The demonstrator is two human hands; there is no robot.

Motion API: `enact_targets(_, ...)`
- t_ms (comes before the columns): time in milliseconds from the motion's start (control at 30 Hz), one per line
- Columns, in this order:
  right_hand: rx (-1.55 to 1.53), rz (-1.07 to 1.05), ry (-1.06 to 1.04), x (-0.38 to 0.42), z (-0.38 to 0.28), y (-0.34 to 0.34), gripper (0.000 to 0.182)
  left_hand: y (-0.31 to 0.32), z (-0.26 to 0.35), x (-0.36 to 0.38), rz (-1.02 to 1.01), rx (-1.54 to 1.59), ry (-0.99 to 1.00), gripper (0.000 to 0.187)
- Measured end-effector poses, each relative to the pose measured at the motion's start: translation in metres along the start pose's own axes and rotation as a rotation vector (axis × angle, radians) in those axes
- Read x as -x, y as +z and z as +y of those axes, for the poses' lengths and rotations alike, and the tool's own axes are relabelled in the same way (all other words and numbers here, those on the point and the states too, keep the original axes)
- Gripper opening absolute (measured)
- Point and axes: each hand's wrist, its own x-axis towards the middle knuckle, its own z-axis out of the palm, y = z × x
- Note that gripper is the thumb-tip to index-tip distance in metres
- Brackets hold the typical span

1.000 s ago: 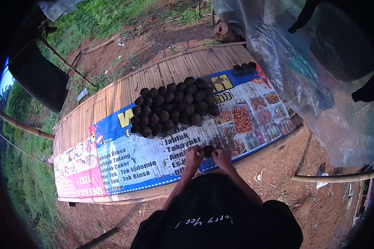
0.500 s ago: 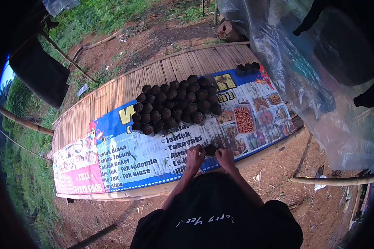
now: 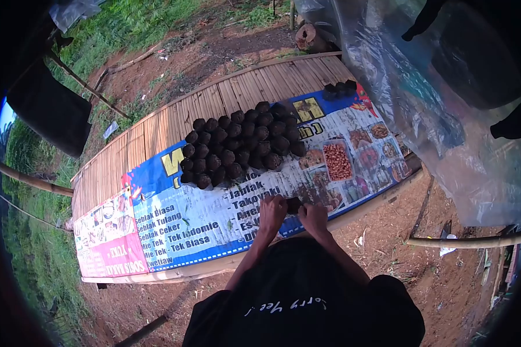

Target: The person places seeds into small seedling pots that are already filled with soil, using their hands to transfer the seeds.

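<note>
A small black seedling bag (image 3: 293,205), which looks filled with dark soil, is between my two hands at the front edge of the banner. My left hand (image 3: 272,211) has its fingers closed on the bag's left side. On the right side, my right hand (image 3: 313,217) grips it too. Beyond them stands a tight cluster of similar filled black bags (image 3: 234,144). To the right of the cluster sits a clear plastic tub of reddish-brown seeds (image 3: 337,161).
The printed banner (image 3: 205,214) covers a bamboo-slat table (image 3: 156,130). A few more black bags (image 3: 340,89) stand at its far right corner. Clear plastic sheeting (image 3: 388,87) hangs on the right, above a bamboo pole (image 3: 474,241). A cut log (image 3: 311,37) lies behind the table.
Both hands have raised the seedling bag slightly and tipped it, so its soil top shows less. The whole view has shifted a little.
</note>
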Motion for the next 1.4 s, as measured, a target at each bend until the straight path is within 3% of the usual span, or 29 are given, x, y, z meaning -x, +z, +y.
enact_targets(67,0.002,0.048,-0.024,-0.004,0.005,0.003,0.026,0.002,-0.002,0.002,0.017,0.005,0.0,0.007)
enact_targets(133,0.031,-0.02,-0.067,-0.009,0.014,0.014,0.025,0.011,-0.01,0.005,-0.048,0.102,-0.168,0.007)
enact_targets(233,0.057,0.039,-0.186,-0.014,0.013,0.013,0.025,0.012,-0.011,0.005,-0.008,0.087,-0.089,0.008)
enact_targets(333,-0.038,0.059,-0.193,-0.017,0.011,0.012,0.024,0.011,-0.012,0.005,0.035,0.119,-0.115,0.008)
enact_targets(433,0.008,-0.004,-0.151,-0.022,0.016,0.02,0.021,0.016,-0.017,0.004,0.019,0.127,-0.167,0.009)
enact_targets(933,0.044,0.098,-0.248,-0.022,0.018,0.028,0.023,0.011,-0.021,0.011,-0.004,0.151,-0.207,0.01)
enact_targets(1067,0.015,0.059,-0.087,-0.013,0.01,0.013,0.031,-0.002,-0.009,0.006,-0.01,0.071,-0.119,0.012)
enact_targets(1133,-0.084,-0.038,0.117,-0.011,0.003,0.006,0.036,-0.002,-0.004,-0.001,0.067,-0.034,-0.057,0.012)
enact_targets(1233,-0.148,-0.142,0.153,-0.006,0.003,0.014,0.038,0.005,-0.013,-0.008,-0.076,-0.065,-0.077,0.011)
enact_targets(1333,-0.182,-0.092,0.121,-0.007,0.005,0.021,0.034,0.009,-0.019,-0.014,-0.169,-0.047,-0.104,0.01)
enact_targets(1400,-0.087,-0.016,0.02,-0.009,0.005,0.02,0.032,0.01,-0.017,-0.01,-0.108,-0.056,-0.054,0.008)
